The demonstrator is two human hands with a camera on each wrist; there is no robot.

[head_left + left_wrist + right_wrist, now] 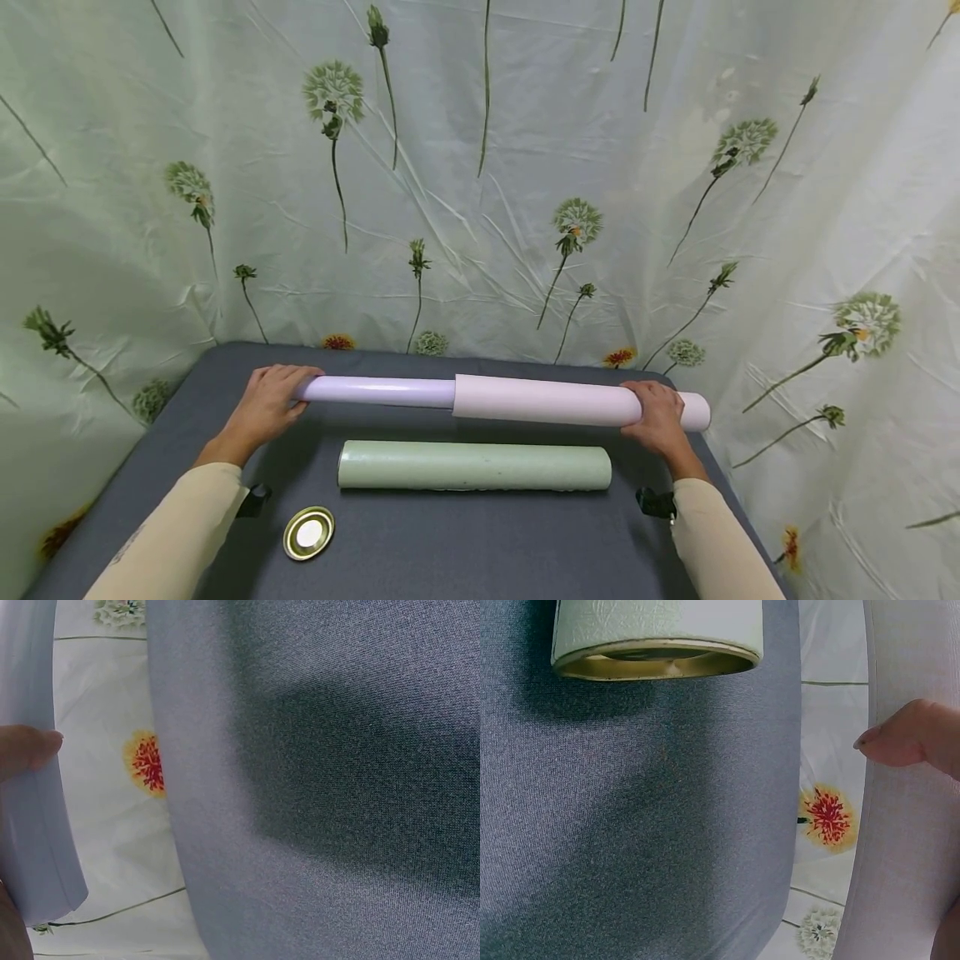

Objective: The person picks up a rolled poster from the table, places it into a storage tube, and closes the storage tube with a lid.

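My left hand (266, 408) grips the left end of a glossy lilac roll (378, 392), the thumb laid across it in the left wrist view. The lilac roll runs into a wider pale pink roll (540, 400), which hides its right part. Near the pink roll's right end, my right hand (656, 421) holds it with the thumb on the near side. Both rolls are level, raised over the far part of the table. Below them lies a pale green tube (472, 467). In the right wrist view its end shows a gold metal rim (660, 669) around an opening.
A round gold lid (309, 533) with a white centre lies on the table at front left. Dark grey cloth covers the table (465, 550). A pale curtain (480, 208) printed with dandelions hangs behind and along both sides. Dark straps sit at both wrists.
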